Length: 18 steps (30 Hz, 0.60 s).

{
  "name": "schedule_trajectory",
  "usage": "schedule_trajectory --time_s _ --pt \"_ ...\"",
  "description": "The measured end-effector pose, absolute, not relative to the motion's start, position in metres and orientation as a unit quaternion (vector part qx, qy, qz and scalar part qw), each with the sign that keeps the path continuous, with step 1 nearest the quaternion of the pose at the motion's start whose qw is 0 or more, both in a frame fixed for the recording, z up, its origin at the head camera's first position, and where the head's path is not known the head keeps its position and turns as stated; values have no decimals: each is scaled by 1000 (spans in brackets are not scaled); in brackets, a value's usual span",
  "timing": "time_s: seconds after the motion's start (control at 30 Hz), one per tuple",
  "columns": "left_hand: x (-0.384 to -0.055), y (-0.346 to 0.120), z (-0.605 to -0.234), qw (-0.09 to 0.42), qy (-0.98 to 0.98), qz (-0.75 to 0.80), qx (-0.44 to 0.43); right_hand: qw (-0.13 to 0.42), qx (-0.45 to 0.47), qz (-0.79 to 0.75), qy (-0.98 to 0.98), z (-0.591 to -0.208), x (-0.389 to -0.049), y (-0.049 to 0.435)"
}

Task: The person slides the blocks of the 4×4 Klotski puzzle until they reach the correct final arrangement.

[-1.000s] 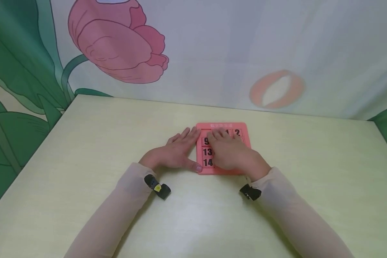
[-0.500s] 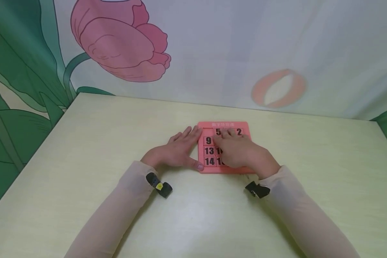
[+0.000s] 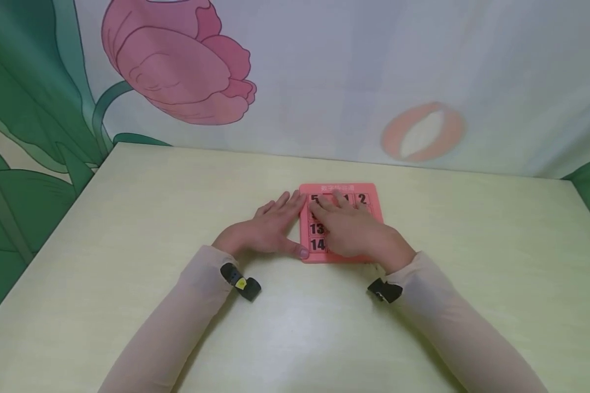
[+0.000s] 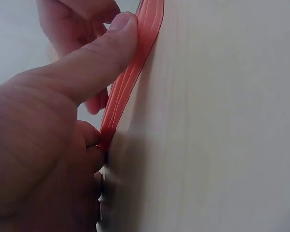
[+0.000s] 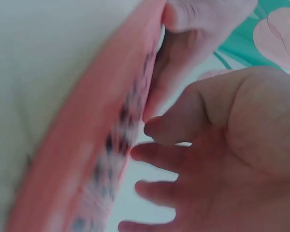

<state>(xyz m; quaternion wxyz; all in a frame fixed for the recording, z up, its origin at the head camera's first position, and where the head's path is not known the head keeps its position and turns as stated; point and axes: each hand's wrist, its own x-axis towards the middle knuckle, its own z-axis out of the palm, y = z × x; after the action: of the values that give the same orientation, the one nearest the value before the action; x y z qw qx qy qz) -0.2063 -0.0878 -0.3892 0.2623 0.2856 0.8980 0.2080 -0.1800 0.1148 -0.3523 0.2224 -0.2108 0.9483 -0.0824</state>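
Note:
A pink number sliding puzzle (image 3: 373,191) lies flat on the table, its tiles printed with black numerals. Its 5 tile (image 3: 314,198) sits in the top left corner, with 1 and 2 further right along that row. My left hand (image 3: 270,229) braces the left side, fingers straight at the upper edge and thumb on the lower corner; in the left wrist view the thumb presses the puzzle's edge (image 4: 130,72). My right hand (image 3: 356,232) lies over the tiles, fingers extended, fingertips at the upper rows. It hides most middle and right tiles.
The pale table (image 3: 177,185) reaches back to a curtain (image 3: 314,82) printed with a pink flower and green leaves. Each wrist wears a dark strap, the left strap (image 3: 240,281) and the right strap (image 3: 385,290).
The 5 tile has slid left from the second place of the top row into the corner. My right hand shifted right, then back left over the tiles. The left hand stays put.

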Motion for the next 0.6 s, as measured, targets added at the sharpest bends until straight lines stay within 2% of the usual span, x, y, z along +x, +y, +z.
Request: schedule_trajectory --time_s 0.2,0.47,0.6 --pt "-206 -88 -390 260 898 212 285 221 -157 -45 961 -349 -180 123" --pt "-206 -87 -387 259 899 212 283 228 -188 -100 950 -351 -182 118" --pt "-206 -87 -389 261 899 216 279 218 -147 -88 961 -349 -183 125"
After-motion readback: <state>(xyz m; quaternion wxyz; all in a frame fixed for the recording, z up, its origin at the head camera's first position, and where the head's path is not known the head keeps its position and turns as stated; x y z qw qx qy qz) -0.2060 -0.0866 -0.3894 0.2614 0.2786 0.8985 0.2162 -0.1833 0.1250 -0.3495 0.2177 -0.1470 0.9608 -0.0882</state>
